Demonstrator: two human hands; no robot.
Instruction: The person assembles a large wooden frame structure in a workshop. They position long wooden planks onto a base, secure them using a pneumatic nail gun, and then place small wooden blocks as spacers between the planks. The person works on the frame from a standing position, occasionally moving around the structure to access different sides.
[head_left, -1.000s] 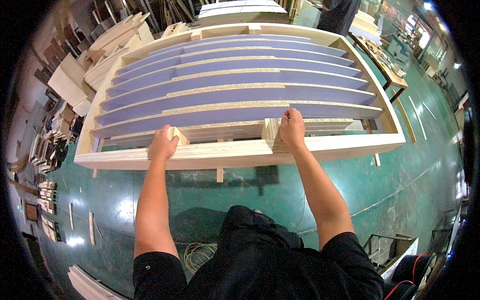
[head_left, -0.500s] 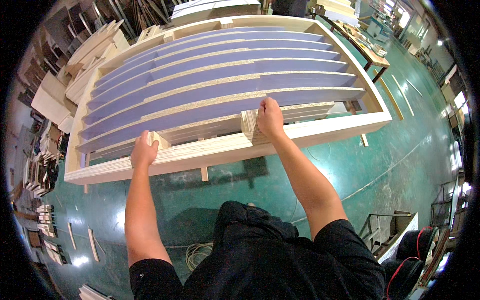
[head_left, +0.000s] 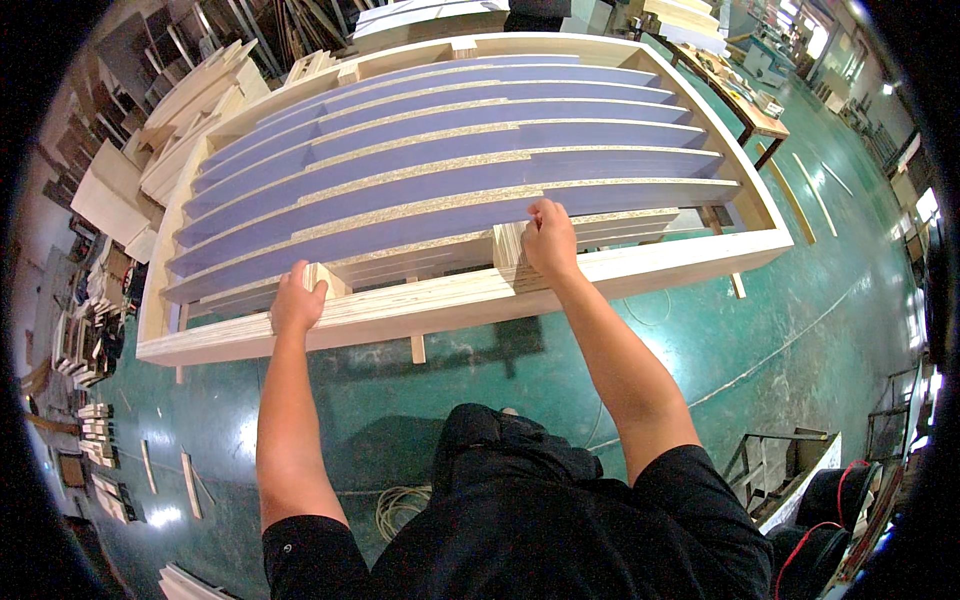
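Note:
A large pale wooden frame (head_left: 420, 318) lies in front of me, with several blue-faced panels (head_left: 430, 222) set on edge across it, their rough chipboard edges upward. Against the inside of its near rail sit two short plywood blocks. My left hand (head_left: 298, 302) is closed over the end of the left block (head_left: 330, 280), thumb on the near side. Farther right, my right hand (head_left: 550, 244) has its fingers curled at the right side of the layered right block (head_left: 510, 248). The undersides of both grips are hidden.
Wooden boards (head_left: 120, 195) are stacked beyond the frame's left side. At the far right stands a workbench (head_left: 745, 110) with things on it. Loose strips (head_left: 190, 485) and a coiled hose (head_left: 402, 512) lie on the green floor. A metal-framed stand (head_left: 790, 465) is at my right.
The whole scene sits slightly farther right in the picture. Both hands keep their places at the blocks.

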